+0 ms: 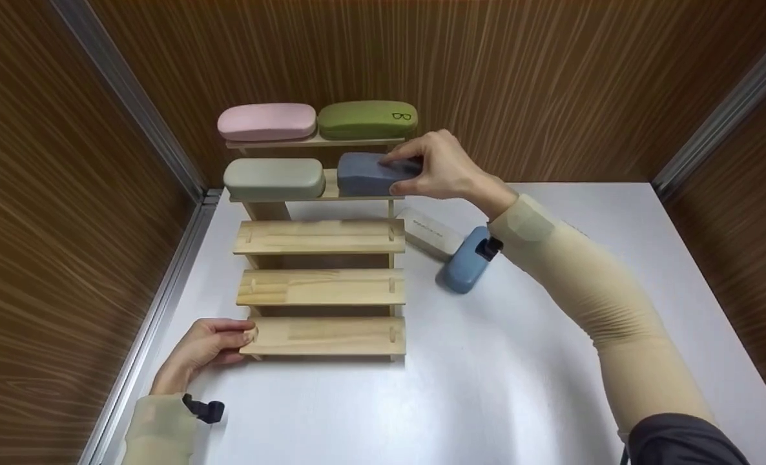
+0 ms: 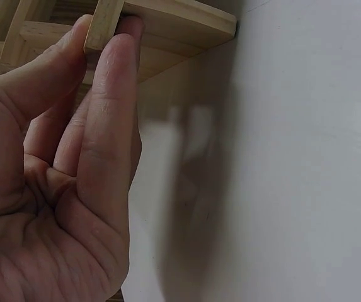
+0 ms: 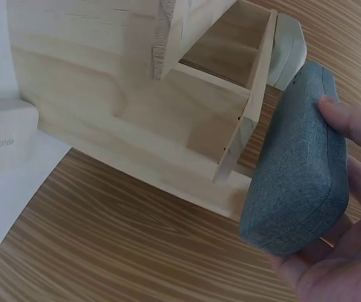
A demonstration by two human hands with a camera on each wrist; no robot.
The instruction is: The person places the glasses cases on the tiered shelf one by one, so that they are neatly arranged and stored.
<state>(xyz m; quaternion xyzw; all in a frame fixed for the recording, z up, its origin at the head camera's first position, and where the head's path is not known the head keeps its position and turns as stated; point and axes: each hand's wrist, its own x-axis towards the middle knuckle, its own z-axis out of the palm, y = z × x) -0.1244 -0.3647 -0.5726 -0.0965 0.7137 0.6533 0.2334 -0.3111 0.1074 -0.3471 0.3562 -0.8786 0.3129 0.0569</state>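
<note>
My right hand (image 1: 444,168) grips a blue-grey fabric glasses case (image 1: 367,174) by its right end, at the right half of the second shelf from the top. In the right wrist view that glasses case (image 3: 293,163) is tilted beside the shelf's edge, with thumb and fingers around it; whether it touches the board cannot be told. A pale green glasses case (image 1: 274,179) lies on the same shelf, to its left. My left hand (image 1: 205,349) pinches the left end of the lowest board of the wooden rack (image 1: 331,336); the left wrist view shows thumb and fingers on the board's end (image 2: 104,25).
On the top shelf lie a pink glasses case (image 1: 267,123) and an olive green one (image 1: 363,119). Right of the rack, a whitish case (image 1: 431,232) and a blue case (image 1: 465,261) lie on the white table (image 1: 473,368). Wood-grain walls (image 1: 518,84) surround it.
</note>
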